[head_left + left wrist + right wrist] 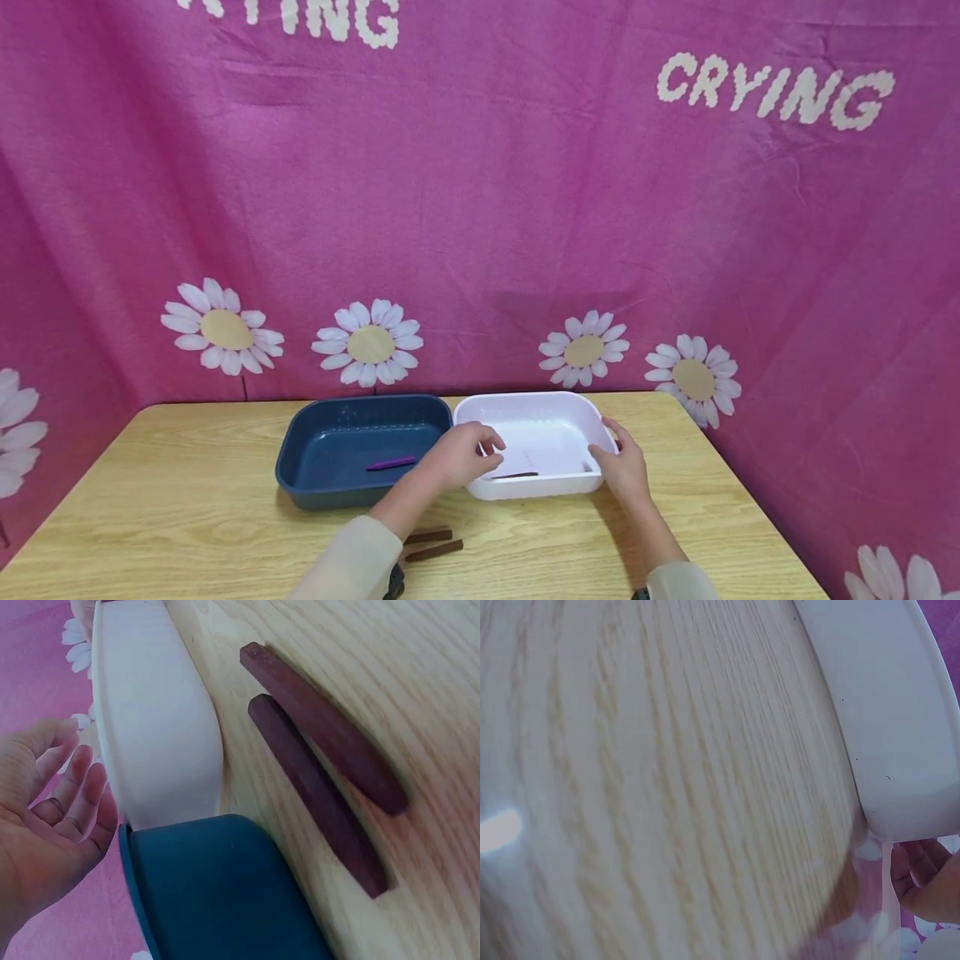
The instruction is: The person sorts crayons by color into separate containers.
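My left hand hovers over the near left part of a white plastic tub, fingers loosely bent and nothing between them. Its fingers show apart from the rim in the left wrist view. At the tub's right end, my right hand grips the wall, thumb over the rim and fingers outside. A thin brown stick lies inside the white tub by its front wall. Beside it on the left stands a dark blue tub with a purple stick in it.
Two dark brown faceted sticks lie side by side on the wood table, in front of the tubs. A pink cloth with daisies hangs right behind the table's back edge.
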